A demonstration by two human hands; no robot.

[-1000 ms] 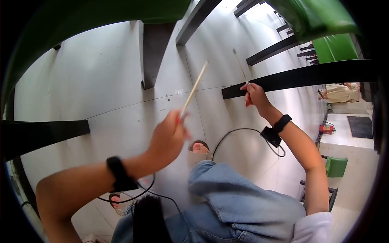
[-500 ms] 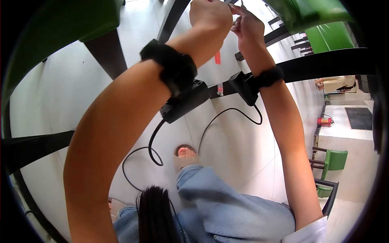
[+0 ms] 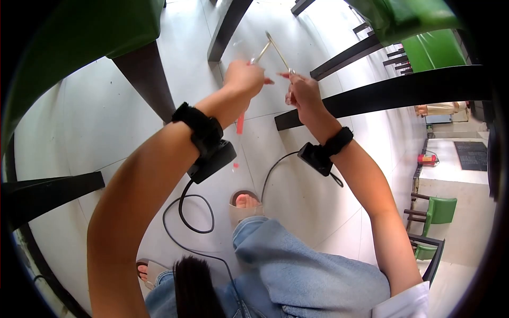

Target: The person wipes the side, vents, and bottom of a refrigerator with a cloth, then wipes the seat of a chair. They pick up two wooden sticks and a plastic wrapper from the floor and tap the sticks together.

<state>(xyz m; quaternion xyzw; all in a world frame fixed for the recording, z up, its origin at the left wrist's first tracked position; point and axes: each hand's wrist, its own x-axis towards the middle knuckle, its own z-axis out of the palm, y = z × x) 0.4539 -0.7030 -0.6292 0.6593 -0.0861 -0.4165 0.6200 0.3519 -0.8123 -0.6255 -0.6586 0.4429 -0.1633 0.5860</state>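
Note:
My left hand [image 3: 244, 78] is closed on a thin pale stick [image 3: 261, 53] that points up and away. To its right, my right hand [image 3: 304, 91] pinches another thin yellowish stick [image 3: 279, 54], with a darker far end. The two sticks lean toward each other, and their far ends overlap in view. A red strip [image 3: 240, 124] shows just below my left hand, with a smaller red spot [image 3: 235, 166] farther down. Both wrists wear black straps carrying black boxes, the left box [image 3: 213, 160] and the right box [image 3: 316, 158].
Dark beams and legs [image 3: 392, 93] cross around the hands. Green seats [image 3: 85, 26] stand at upper left and upper right. Black cables [image 3: 185, 233] loop down from the boxes over the pale tiled floor [image 3: 318, 212]. A fire extinguisher [image 3: 426, 159] is at far right.
Both hands have come down and nearer, out from the top edge, and moved left. The two sticks now show fully between them. The red strip has shifted left and down with the left hand.

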